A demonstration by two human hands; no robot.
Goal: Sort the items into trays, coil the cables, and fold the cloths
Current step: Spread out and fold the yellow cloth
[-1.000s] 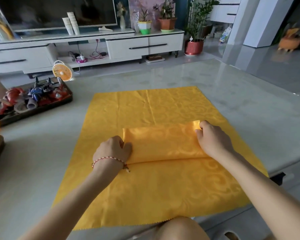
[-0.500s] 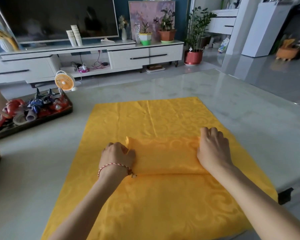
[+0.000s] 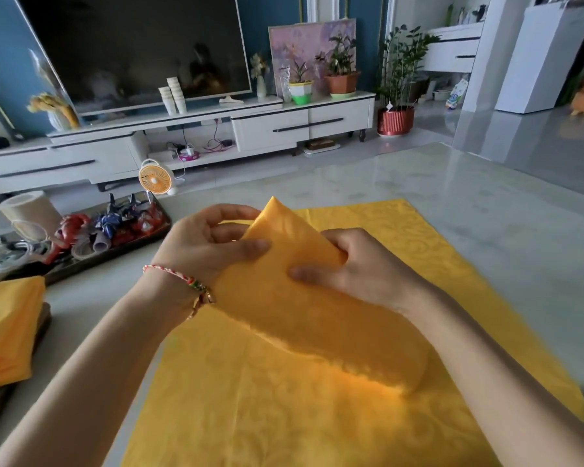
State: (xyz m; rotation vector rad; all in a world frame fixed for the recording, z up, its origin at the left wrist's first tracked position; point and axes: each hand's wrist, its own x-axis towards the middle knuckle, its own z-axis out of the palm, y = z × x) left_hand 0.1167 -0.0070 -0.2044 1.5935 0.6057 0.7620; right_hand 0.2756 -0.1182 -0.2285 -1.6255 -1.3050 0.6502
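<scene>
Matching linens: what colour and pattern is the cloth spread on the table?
Golden-yellow shiny cloth with tone-on-tone swirls, seen in the head view.

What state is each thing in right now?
folded yellow cloth: held off the table by both hands.
left hand: pinching its far corner.
right hand: gripping its right edge.
spread yellow cloth: flat on the table, unfolded.
dark tray: filled with toys.
yellow cloth pile: stacked at left.
television: screen dark.
</scene>
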